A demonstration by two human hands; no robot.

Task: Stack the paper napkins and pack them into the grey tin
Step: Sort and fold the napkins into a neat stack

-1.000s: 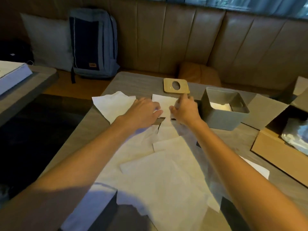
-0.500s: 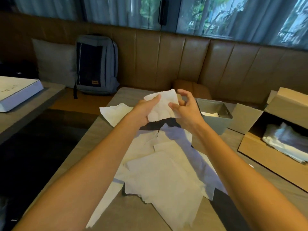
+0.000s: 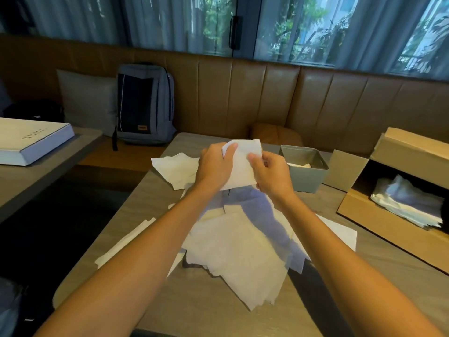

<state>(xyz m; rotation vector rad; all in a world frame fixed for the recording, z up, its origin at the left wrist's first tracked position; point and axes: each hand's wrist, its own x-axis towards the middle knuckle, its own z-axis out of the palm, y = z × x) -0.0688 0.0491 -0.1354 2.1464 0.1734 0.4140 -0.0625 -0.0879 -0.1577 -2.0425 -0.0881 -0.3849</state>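
A white paper napkin [image 3: 240, 166] is held up above the table between both hands. My left hand [image 3: 213, 166] grips its left edge with the thumb on top. My right hand [image 3: 269, 173] pinches its right edge. Below them several loose napkins [image 3: 233, 244] lie spread over the wooden table [image 3: 218, 310], and one more napkin [image 3: 176, 170] lies at the far left. The grey tin [image 3: 305, 176] stands open just right of my right hand, with something white inside.
An open cardboard box [image 3: 398, 215] with more white napkins lies on its side at the right. A backpack [image 3: 145, 105] and a cushion [image 3: 87, 98] sit on the bench behind. A flat white box [image 3: 31, 139] rests on the left side table.
Both hands picked one napkin off the table and raised it. It now looks more folded between the hands. The view tilted upward.
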